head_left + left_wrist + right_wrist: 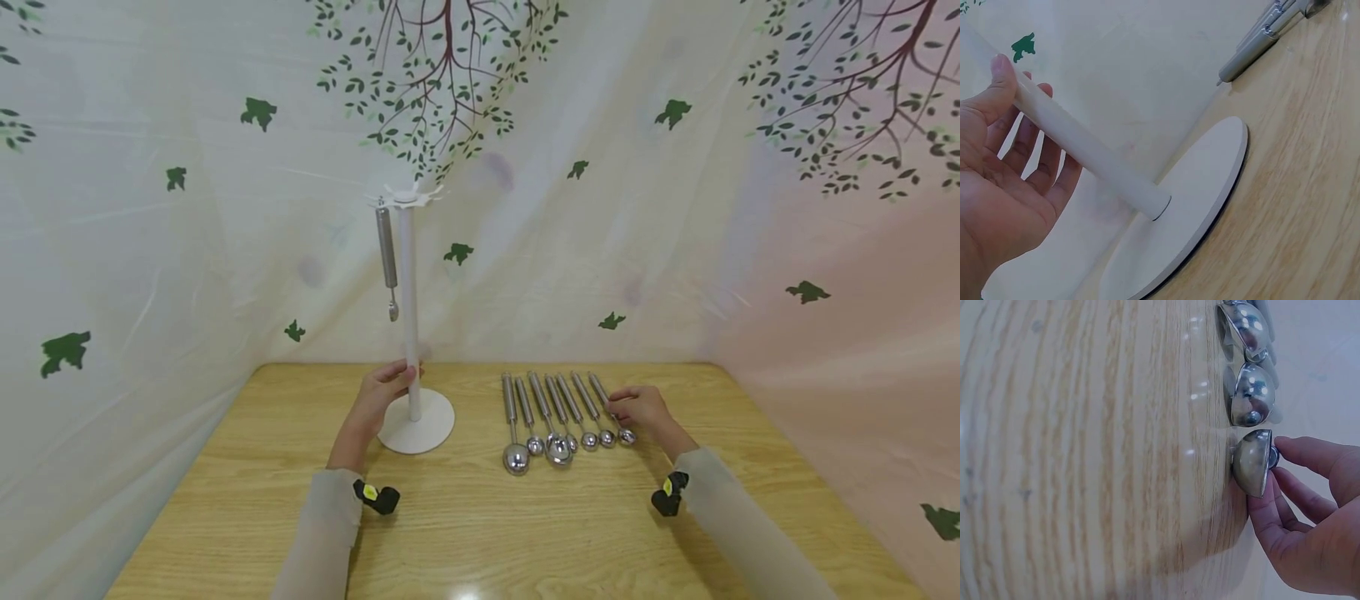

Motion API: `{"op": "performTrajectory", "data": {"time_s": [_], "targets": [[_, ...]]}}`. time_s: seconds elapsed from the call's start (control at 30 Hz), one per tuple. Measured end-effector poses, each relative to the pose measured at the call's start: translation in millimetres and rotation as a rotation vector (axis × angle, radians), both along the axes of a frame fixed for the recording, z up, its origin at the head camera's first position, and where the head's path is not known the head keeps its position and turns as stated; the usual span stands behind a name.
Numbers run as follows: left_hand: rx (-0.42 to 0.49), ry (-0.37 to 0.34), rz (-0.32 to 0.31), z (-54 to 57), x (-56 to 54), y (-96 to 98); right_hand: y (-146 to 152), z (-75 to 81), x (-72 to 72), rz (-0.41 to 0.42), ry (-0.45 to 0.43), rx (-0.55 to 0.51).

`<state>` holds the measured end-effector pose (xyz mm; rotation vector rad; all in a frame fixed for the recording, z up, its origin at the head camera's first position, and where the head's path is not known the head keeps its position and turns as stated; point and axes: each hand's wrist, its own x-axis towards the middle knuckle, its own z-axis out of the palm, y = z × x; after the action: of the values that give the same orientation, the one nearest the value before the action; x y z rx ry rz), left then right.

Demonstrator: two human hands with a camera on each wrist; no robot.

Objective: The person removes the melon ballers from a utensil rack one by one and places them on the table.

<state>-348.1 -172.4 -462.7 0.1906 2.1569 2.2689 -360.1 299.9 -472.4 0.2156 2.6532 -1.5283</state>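
A white stand [408, 283] rises from a round base [431, 433] on the left of the table. My left hand [372, 404] grips its pole low down, thumb on one side and fingers behind, as the left wrist view shows. From the stand's top hook hangs a small steel scoop [386, 250]. My right hand [641, 408] pinches the handle of the rightmost steel melon scoop [1252, 461], just behind its round bowl. That bowl faces the opposite way from the neighbouring scoop [1252, 397]. Fingers hide part of its handle.
Several more steel scoops of differing sizes lie side by side, bowls toward me, with a large-bowled scoop [516, 458] at the left end. Behind the wooden table [480, 533] hangs a pale curtain [525, 275] printed with leaves and branches.
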Motion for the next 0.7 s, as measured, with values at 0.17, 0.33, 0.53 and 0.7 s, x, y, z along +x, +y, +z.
{"op": "performTrajectory", "data": {"time_s": [0.17, 0.33, 0.53, 0.7], "targets": [[-0.036, 0.019, -0.066, 2.1, 0.8, -5.9, 0.6, -0.1, -1.0, 0.002, -0.005, 0.015], [-0.032, 0.095, -0.144, 2.5, 1.4, -8.4, 0.4, 0.4, -0.3, 0.007, -0.017, -0.005], [-0.024, 0.182, -0.236, 2.2, 0.2, -7.5, -0.3, 2.9, -0.3, 0.004, -0.027, -0.011], [0.012, 0.184, -0.208, 2.5, 1.1, -4.5, -0.8, 5.9, -1.4, -0.012, -0.037, -0.011]]}}
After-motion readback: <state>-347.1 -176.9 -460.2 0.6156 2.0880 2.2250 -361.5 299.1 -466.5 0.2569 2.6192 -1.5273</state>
